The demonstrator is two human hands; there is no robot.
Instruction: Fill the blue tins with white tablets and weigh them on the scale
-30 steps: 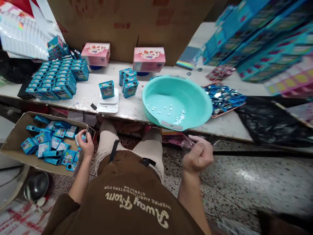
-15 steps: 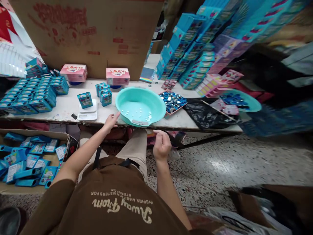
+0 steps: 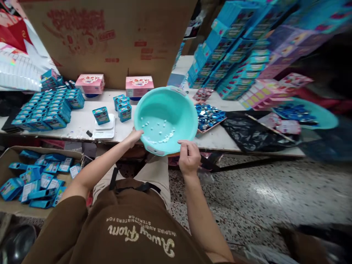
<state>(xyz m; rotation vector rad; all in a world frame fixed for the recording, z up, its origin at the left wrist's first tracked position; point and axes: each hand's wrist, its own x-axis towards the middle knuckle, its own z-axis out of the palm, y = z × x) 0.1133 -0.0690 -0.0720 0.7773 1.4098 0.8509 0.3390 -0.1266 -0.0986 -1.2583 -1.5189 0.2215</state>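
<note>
A turquoise plastic basin (image 3: 176, 110) stands on the table, tilted toward me, its near lip over the table edge. Small white tablet-like pieces (image 3: 166, 138) have gathered mostly along its near side. My left hand (image 3: 134, 138) grips the basin's left rim, thumb on top and fingers hidden below. At the near right rim is my right hand (image 3: 189, 157), its fingers curled closed; whether it holds something is hidden. Left of the basin, a small blue box (image 3: 101, 116) rests on a white digital scale (image 3: 103, 131). Several more blue boxes (image 3: 123, 108) stand beside it.
Rows of blue boxes (image 3: 46, 110) fill the table's left. Two pink boxes (image 3: 90, 84) stand before a large carton (image 3: 110, 44). A tray of blue-and-silver pieces (image 3: 208, 117), a black plastic bag (image 3: 236, 128) and stacked boxes (image 3: 214, 51) are right. A carton of blue boxes (image 3: 35, 179) sits lower left.
The basin has come toward me and tipped, and the white pieces have slid to its near side. My left hand has closed on its rim. My right hand has come up to the basin.
</note>
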